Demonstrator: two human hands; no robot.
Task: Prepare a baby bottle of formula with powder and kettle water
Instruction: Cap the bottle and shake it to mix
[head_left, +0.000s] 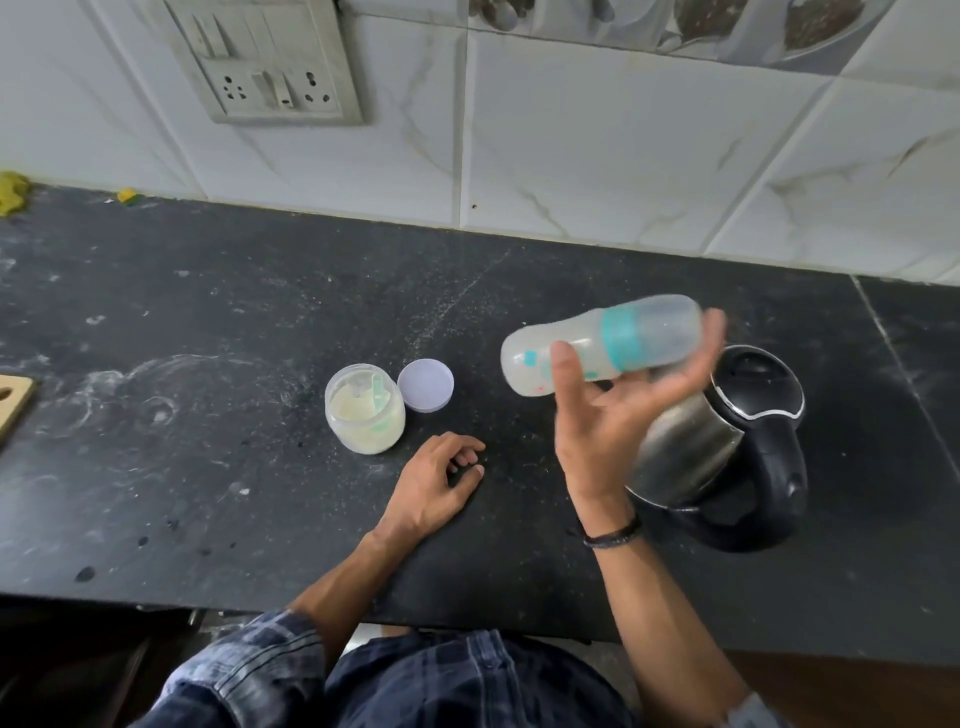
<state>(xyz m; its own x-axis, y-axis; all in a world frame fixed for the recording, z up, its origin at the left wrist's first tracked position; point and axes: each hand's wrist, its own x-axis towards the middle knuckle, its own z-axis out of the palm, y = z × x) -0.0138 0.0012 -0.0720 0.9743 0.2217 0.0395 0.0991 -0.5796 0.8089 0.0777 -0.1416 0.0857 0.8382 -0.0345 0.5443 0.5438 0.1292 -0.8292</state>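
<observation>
Tipping sideways above the black speckled stone countertop (208, 312), the translucent plastic baby bottle with a teal collar (597, 343) lies nearly level in the right hand (602, 431), base to the left and capped end to the right. The thumb presses its front and the fingers reach round behind, splayed rather than tight. Motion blur softens them, so how firm that hold is I can only guess. The collar and clear cover are on, and the inside looks cloudy, so by my reading powder and water are already in and this is the mixing stage.

Down on the counter, the left hand (431, 483) rests idle with its fingers loosely curled, holding nothing. Just beyond it stands the small clear plastic powder jar (365, 415), open, with pale formula and a greenish scoop (382, 395) inside. Its round lavender lid (426, 385) lies flat just beside it. Under the raised hand sits the stainless steel kettle with a black handle and lid (685, 447), lid closed.

What's left, I'd judge: finish the mix, stand the bottle upright, and put the lid on the jar.
</observation>
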